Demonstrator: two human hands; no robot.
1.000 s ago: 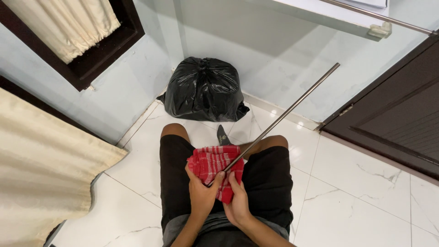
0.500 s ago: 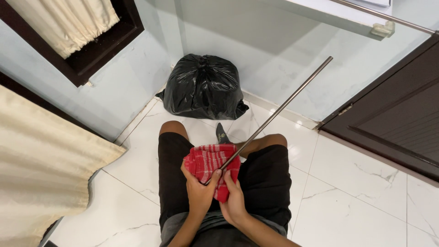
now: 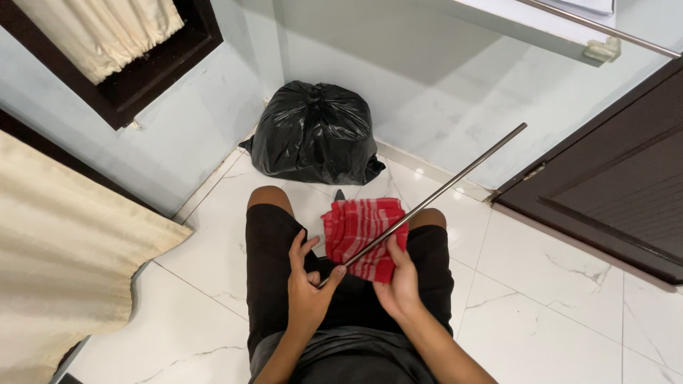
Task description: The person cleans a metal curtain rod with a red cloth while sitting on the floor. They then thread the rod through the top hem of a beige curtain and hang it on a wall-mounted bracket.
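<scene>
Mid-frame, left hand point(image 3: 307, 295) pinches the rod point(image 3: 434, 199) end; right hand point(image 3: 398, 281) grips the cloth point(image 3: 359, 227) around it, wiping barely begun

There is one view only, from a camera on the person's head, looking steeply down and forward over the lap. It sits close above the left hand point(image 3: 307, 295) and the right hand point(image 3: 400, 284), which fall in the lower middle of the picture, forearms running off the bottom edge. Beyond the hands it takes in the knees, the white tiled floor point(image 3: 555, 313) and a black bag point(image 3: 313, 131) against the far wall. A curtain point(image 3: 64, 263) crowds in left of the hands, a dark door point(image 3: 612, 192) right.
</scene>
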